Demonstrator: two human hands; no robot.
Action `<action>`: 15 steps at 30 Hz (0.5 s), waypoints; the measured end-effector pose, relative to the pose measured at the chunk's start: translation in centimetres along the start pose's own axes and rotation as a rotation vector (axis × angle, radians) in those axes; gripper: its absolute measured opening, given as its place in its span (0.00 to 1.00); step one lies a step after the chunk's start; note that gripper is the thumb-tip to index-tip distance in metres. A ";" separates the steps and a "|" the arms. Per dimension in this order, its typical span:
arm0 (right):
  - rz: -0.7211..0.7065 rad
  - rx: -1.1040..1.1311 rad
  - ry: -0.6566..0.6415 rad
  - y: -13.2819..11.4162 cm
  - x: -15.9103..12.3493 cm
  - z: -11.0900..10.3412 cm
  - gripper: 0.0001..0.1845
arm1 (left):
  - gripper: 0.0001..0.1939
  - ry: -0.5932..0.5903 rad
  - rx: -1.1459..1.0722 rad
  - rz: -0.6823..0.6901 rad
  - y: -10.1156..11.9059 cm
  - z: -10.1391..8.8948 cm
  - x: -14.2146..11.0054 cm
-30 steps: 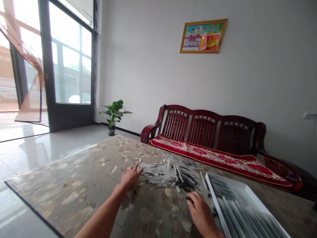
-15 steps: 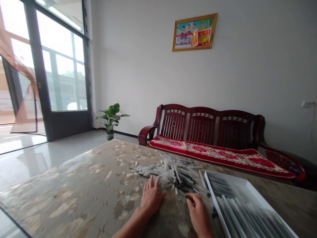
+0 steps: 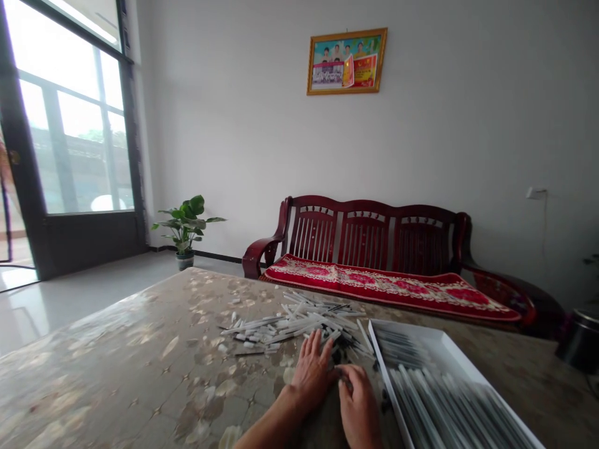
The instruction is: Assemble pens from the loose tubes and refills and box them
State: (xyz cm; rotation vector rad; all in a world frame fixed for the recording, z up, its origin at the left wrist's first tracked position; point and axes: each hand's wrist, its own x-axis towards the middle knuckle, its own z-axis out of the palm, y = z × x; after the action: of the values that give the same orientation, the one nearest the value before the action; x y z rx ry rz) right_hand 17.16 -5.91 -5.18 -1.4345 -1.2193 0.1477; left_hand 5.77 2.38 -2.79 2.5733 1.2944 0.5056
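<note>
A loose pile of slim white and dark pen-like sticks and short pieces (image 3: 276, 327) lies on the patterned table. At its near right edge my left hand (image 3: 311, 368) rests with fingers stretched forward over the sticks. Close beside it, my right hand (image 3: 359, 399) is closed, thumb and forefinger pinched together near my left thumb. Whatever sits in that pinch is too small and blurred to name. To the right, a shallow white box (image 3: 386, 380) holds many long grey, clear-looking sticks (image 3: 440, 399) in rows.
The table covering (image 3: 116, 368) stretches to the left. Small dark pieces lie along the box's left side. Beyond the table stands a dark red wooden bench (image 3: 365, 234) with a red patterned mat (image 3: 388, 284). A black cylindrical container (image 3: 580, 343) is at far right.
The view has swung rightward. My left hand has moved right along the pile, nearer to my right hand. My right hand remains closed in a pinch.
</note>
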 end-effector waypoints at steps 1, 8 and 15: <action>-0.003 -0.009 0.008 0.2 0.0 0.0 0.13 | 0.38 -0.002 0.005 0.038 -0.2 -0.1 0.3; -0.026 -0.023 0.030 0.5 0.1 -0.4 0.12 | 0.38 0.091 0.129 0.163 -3.7 -2.1 1.2; -0.052 -0.096 -0.008 -0.3 0.2 -0.6 0.13 | 0.25 0.345 0.012 -0.057 -4.9 -4.8 -2.0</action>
State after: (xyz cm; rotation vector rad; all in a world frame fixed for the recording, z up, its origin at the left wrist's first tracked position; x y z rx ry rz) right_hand 17.46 -6.25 -4.68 -1.4846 -1.2831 0.0599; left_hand -0.80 3.86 -0.44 2.5273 1.4721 0.9663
